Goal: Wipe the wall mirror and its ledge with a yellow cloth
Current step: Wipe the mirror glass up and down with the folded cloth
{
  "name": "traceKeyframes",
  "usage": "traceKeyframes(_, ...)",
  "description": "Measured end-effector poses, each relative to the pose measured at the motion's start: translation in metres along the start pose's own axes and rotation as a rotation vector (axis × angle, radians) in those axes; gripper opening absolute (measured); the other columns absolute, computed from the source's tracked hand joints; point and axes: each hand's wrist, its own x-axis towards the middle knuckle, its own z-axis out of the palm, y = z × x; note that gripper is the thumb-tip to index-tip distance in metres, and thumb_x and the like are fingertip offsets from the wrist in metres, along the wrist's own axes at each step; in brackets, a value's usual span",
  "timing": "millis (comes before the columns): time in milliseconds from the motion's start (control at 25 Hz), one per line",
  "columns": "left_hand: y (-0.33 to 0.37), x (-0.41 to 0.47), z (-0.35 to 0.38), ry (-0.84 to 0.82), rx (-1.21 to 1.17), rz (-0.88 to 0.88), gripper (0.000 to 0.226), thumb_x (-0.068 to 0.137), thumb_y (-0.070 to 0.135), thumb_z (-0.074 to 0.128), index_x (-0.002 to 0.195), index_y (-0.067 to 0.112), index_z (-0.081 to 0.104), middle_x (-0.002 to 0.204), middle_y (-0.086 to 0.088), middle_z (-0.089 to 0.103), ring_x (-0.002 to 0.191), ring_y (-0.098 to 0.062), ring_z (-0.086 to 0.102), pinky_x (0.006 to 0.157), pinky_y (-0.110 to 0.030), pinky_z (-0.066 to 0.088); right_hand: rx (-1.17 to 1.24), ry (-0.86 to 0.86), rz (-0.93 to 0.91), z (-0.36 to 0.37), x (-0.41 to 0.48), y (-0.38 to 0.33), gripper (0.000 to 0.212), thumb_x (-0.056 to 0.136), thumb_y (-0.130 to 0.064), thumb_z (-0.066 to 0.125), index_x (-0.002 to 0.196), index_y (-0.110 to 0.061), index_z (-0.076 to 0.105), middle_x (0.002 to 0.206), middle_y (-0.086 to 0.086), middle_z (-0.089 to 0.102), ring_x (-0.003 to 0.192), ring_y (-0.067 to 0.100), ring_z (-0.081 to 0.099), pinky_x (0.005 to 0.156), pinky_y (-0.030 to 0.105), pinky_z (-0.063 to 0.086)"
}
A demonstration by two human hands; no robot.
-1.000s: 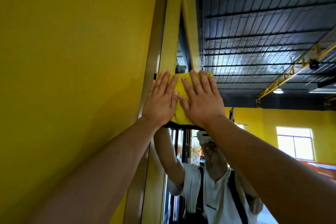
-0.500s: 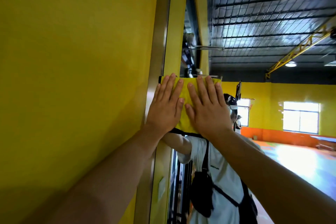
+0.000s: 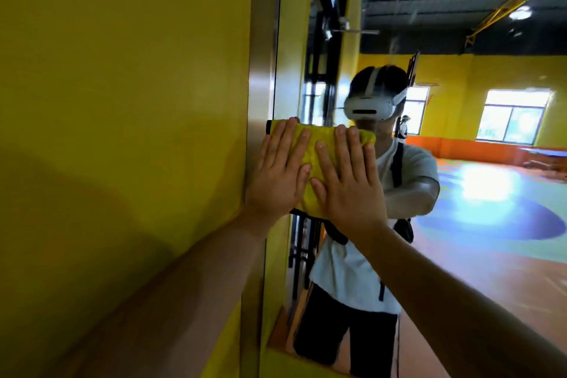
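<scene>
Head view: left hand (image 3: 278,176), right hand (image 3: 349,190) on yellow cloth (image 3: 320,136) against mirror (image 3: 491,239), each grip flat, straight-fingered.

Single head view, close, facing the mirror (image 3: 460,163)

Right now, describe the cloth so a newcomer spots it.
Find the wall mirror set in the yellow wall. By its left metal frame, the left hand and right hand press a yellow cloth against the glass. It alone is wrinkled fabric, showing between them.
</scene>
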Motion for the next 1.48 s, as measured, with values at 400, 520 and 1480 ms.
traceKeyframes(400,0.046,-0.23,0.053,-0.16,0.021,-0.023,0.059,0.111,0.039,0.025,0.162,0.011,0.018,0.167,-0.02,0.017,0.157,-0.036,0.015,0.124,-0.055,0.024,0.089,-0.105,-0.034,0.052,-0.219,-0.088,0.07,0.106,-0.051,0.047,0.161,-0.012,0.028,0.167,0.023,0.016,0.156,0.04,0.014,0.127,0.056,0.01)
traceKeyframes(520,0.056,-0.298,0.067,-0.208,0.031,-0.016,0.062,0.11,0.039,0.025,0.164,0.013,0.009,0.169,-0.016,0.01,0.158,-0.035,0.011,0.125,-0.054,0.023,0.11,-0.152,-0.028,0.069,-0.283,-0.115,0.068,0.106,-0.051,0.045,0.161,-0.013,0.029,0.168,0.021,0.015,0.157,0.038,0.011,0.127,0.055,0.006)
traceKeyframes(1480,0.125,-0.631,0.115,-0.554,0.048,0.197,0.071,0.106,0.044,0.044,0.164,0.013,0.016,0.171,-0.017,0.006,0.158,-0.035,0.011,0.128,-0.05,0.014,0.027,-0.485,-0.107,0.108,-0.605,-0.211,0.066,0.096,-0.023,0.035,0.161,-0.022,0.027,0.172,0.007,0.009,0.157,0.026,0.01,0.127,0.05,0.006)
